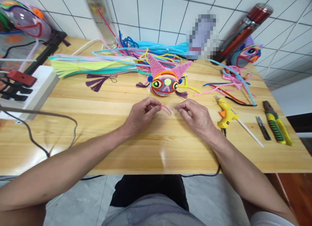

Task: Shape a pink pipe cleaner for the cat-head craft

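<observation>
Between the thumb and fingertips of my left hand (142,117) is a short pink pipe cleaner (167,110), its curved free end pointing right. My right hand (196,117) is closed in a pinch just right of that end, apart from it; whether anything is in its fingertips cannot be made out. Just beyond both hands stands a small decorated head (165,89) with two pink wrapped horns, ringed eyes and a purple tassel (181,94) at each side.
Bundled pipe cleaners (97,65) lie across the back, near a loose purple tassel (99,81). On the right are a yellow glue gun (227,113), small snips (263,128) and pliers (278,125). A white power strip (39,86) with cables sits left. A red flask (246,31) stands behind.
</observation>
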### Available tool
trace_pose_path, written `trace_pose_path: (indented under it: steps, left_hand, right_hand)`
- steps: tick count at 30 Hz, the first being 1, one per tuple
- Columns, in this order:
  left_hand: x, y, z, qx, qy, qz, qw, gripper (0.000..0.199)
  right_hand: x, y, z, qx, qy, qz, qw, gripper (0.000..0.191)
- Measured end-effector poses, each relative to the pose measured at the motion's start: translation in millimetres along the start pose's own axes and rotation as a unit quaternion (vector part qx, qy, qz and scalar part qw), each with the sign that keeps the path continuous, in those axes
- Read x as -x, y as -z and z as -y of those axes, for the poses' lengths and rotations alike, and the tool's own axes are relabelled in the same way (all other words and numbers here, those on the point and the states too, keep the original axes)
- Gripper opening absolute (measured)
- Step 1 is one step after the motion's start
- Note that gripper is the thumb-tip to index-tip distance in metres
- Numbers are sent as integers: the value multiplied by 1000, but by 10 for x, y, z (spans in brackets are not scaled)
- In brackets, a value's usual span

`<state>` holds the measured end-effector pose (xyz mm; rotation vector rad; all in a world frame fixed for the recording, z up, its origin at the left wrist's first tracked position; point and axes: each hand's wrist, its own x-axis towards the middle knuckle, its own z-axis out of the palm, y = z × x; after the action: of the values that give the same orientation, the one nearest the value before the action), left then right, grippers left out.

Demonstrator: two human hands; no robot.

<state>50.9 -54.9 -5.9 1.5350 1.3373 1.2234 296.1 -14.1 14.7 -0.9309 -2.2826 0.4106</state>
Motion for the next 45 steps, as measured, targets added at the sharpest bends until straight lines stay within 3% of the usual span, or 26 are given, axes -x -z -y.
trace_pose_path:
  steps: [5,11,16,20,24,28,35,45]
  left_hand:
    - [13,0,-15,11,7,-5,1000,22]
    - [39,-11,-35,12,-17,-25,999,21]
    - [41,-3,-27,7,-26,-21,999,23]
    - [58,-14,-54,-2,-52,32,998,27]
    - [79,-18,-115,-42,-72,67,994,17]
    - [84,-13,-154,-40,-50,73,995,18]
    - [83,-15,-159,-18,-27,71,997,19]
    - [93,-18,-162,-1,-23,77,997,18]
  right_hand:
    - [-6,11,32,-17,-37,-19,999,10]
    - [44,-98,95,-156,-143,43,976,17]
    - [51,-141,55,-220,-172,51,959,13]
    - [26,-115,109,-187,-158,44,969,12]
    - [17,-129,189,-169,-135,20,976,13]
    - [17,-134,211,-148,-101,-16,984,10]
    - [19,-111,196,-111,-7,-16,994,11]
    - [32,-157,130,-97,47,-21,994,11]
